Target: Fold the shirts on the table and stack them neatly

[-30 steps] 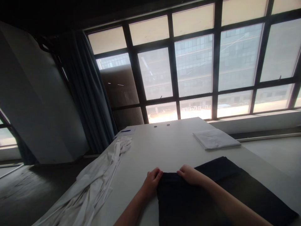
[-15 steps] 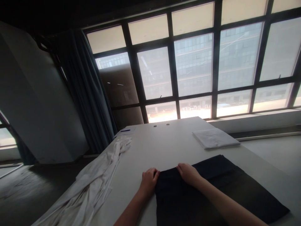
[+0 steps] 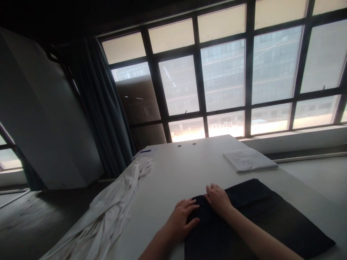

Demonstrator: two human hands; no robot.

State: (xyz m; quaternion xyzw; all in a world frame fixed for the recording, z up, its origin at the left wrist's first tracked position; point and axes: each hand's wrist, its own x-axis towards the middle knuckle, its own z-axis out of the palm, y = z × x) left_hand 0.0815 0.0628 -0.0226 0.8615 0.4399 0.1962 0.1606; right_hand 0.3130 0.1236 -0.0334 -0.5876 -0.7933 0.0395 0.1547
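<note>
A dark folded cloth [image 3: 257, 220] lies flat on the white table [image 3: 184, 169] in front of me. My left hand [image 3: 182, 220] rests on the cloth's near left corner, fingers stretched out flat. My right hand [image 3: 219, 199] presses on the cloth's far left edge, fingers spread and lying on the fabric. Neither hand grips anything.
A folded white cloth [image 3: 248, 160] sits at the table's far right. A heap of loose white fabric [image 3: 108, 213] drapes over the table's left edge. A sheet of paper with a blue pen [image 3: 145, 151] lies at the far left corner. Large windows [image 3: 225, 72] stand behind the table.
Both hands have let go of the cloth's folded edge and now lie flat on it. The left hand slid right onto the fabric.
</note>
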